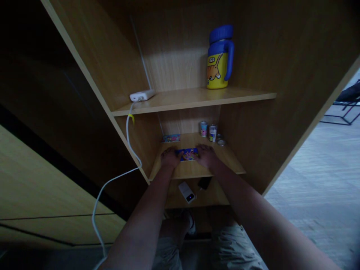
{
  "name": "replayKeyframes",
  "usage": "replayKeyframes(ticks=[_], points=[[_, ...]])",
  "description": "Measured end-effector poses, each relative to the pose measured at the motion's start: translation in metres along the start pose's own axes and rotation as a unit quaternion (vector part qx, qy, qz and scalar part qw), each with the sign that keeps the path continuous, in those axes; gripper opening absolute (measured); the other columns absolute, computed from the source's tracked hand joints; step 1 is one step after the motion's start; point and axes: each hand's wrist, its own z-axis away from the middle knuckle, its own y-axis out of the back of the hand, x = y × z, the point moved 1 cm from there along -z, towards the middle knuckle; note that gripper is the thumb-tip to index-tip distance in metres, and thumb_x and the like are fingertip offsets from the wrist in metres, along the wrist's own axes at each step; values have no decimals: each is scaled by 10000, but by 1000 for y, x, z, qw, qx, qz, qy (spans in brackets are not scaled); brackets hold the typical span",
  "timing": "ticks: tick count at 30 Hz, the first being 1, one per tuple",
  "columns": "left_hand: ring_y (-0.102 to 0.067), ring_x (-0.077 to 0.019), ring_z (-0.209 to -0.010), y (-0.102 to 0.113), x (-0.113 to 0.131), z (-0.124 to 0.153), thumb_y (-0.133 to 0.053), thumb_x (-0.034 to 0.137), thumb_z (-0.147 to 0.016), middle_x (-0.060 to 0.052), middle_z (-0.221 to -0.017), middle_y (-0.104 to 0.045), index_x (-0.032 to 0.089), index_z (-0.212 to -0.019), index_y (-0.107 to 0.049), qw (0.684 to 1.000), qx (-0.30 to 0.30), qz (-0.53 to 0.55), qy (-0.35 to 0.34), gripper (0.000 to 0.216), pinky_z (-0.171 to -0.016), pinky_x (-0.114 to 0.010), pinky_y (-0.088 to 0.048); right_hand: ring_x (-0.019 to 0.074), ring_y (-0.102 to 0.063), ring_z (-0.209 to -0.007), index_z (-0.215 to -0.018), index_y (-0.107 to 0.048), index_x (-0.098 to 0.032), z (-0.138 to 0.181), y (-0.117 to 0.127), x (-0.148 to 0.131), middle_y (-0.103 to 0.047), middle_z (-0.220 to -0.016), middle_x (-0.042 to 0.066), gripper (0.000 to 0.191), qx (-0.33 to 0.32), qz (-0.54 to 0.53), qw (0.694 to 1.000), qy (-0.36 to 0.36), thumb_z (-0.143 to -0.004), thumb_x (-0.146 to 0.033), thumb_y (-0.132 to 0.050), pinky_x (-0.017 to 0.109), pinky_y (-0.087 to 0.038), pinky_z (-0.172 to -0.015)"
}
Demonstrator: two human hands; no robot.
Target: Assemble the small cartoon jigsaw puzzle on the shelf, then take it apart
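Both my hands reach into the middle shelf (225,159) of a wooden cabinet. My left hand (170,157) and my right hand (206,155) grip the two ends of a small blue, colourfully printed flat packet (188,154) that lies on the shelf board. The fingers of both hands are curled down over its ends. Behind it, a similar colourful packet (171,138) stands against the back wall. Two small printed cans (208,131) stand at the back right of the same shelf.
A blue and yellow cartoon jug (219,58) stands on the upper shelf. A white charger (142,95) rests at that shelf's left edge, its cable (112,180) hanging down. A white power bank (187,192) and a dark phone (204,182) sit on the lowest shelf. A dark chair frame (344,108) is at far right.
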Motion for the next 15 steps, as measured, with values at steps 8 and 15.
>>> replayKeyframes(ticks=[8,15], points=[[-655,-374,-1323,-7,-4,-13,-491,807,-1000,-204,-1407,-714,175,-1372,-705,1000,12,-6,-26,764,-1135,-459,-502,379,-521,-1460,-1528,-568,-129,-21,-9,-2,-584,-1581,233,760,7,4,1000,0,-1078,-716,-393,516,-333,-1248],[-676,-374,-1287,-12,-10,-29,-373,757,-1063,-198,-1384,-731,180,-1314,-744,1000,10,6,-6,730,-1070,-467,-530,361,-508,-1480,-1495,-542,-135,-30,-15,2,-577,-1570,237,773,5,-12,1000,12,-1044,-758,-461,488,-322,-1257]])
